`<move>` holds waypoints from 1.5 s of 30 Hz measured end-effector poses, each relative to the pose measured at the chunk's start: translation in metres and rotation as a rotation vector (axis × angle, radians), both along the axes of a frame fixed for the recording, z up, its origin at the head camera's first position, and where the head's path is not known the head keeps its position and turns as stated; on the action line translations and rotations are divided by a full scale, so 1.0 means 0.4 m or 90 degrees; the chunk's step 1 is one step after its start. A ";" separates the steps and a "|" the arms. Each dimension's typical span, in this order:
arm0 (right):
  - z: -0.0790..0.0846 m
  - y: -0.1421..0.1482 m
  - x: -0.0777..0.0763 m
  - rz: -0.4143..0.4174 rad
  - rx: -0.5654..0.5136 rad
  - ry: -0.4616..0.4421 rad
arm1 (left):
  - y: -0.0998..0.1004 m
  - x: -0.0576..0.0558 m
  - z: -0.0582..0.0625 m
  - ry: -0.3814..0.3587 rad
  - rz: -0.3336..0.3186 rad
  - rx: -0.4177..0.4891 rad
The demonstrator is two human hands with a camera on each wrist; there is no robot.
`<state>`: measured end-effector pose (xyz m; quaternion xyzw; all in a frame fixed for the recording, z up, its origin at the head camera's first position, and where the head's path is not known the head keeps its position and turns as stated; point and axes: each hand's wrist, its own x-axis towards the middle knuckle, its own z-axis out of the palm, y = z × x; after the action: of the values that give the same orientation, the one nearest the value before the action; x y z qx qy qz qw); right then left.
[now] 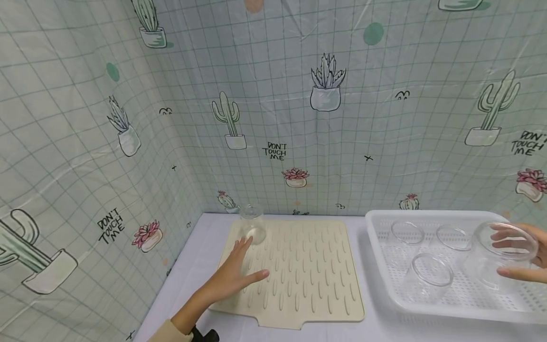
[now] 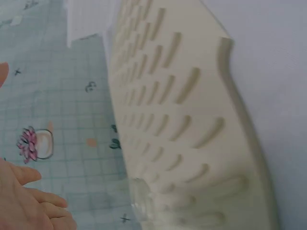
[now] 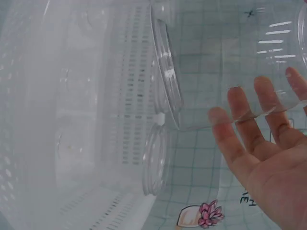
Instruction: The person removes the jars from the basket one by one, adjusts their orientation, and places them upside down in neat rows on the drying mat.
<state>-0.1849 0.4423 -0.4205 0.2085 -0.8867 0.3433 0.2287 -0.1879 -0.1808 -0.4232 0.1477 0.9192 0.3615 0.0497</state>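
My right hand (image 1: 523, 251) holds a wide clear jar (image 1: 483, 270) over the right side of a white basket (image 1: 372, 232), thumb in front and fingers behind. In the right wrist view the fingers (image 3: 273, 103) lie along the jar's see-through wall. Spread and holding nothing, my left hand (image 1: 232, 275) hovers over the left part of a beige ridged drying mat (image 1: 307, 266). Another clear jar (image 1: 252, 225) stands on the mat's far left corner, just beyond the left fingertips. The left wrist view shows that hand (image 2: 29, 206) apart from the jar (image 2: 141, 199).
Inside the basket stand several clear jars, among them a near one (image 1: 429, 280) and a far left one (image 1: 407, 235). A white cloth (image 1: 183, 270) covers the table. Behind and to the left hangs a cactus-print curtain (image 1: 273, 118), close to the table's edges.
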 end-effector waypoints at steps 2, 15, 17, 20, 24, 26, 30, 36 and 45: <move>0.017 -0.016 0.008 -0.027 0.003 -0.018 | 0.011 -0.003 0.010 0.006 -0.008 0.012; 0.163 -0.183 0.066 -0.141 0.021 -0.128 | 0.090 -0.027 0.073 -0.001 -0.053 0.069; 0.177 -0.202 0.069 -0.146 0.016 -0.141 | 0.105 -0.032 0.081 0.004 -0.062 0.075; 0.198 -0.225 0.073 -0.148 0.009 -0.176 | 0.125 -0.039 0.092 0.013 -0.069 0.082; 0.218 -0.256 0.077 -0.146 0.009 -0.194 | 0.150 -0.046 0.107 0.018 -0.085 0.109; 0.224 -0.273 0.075 -0.147 0.022 -0.173 | 0.163 -0.049 0.113 0.012 -0.092 0.131; 0.229 -0.310 0.066 -0.150 0.052 -0.106 | 0.189 -0.056 0.122 0.002 -0.116 0.179; 0.236 -0.367 0.058 -0.126 0.051 -0.054 | 0.234 -0.062 0.138 0.020 -0.174 0.239; 0.235 -0.458 0.035 -0.082 0.052 0.034 | 0.296 -0.062 0.159 0.027 -0.213 0.311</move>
<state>-0.1708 0.2592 -0.3264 0.1694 -0.9053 0.2858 0.2648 -0.2126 -0.0622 -0.3597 0.3124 0.7686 0.5558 0.0527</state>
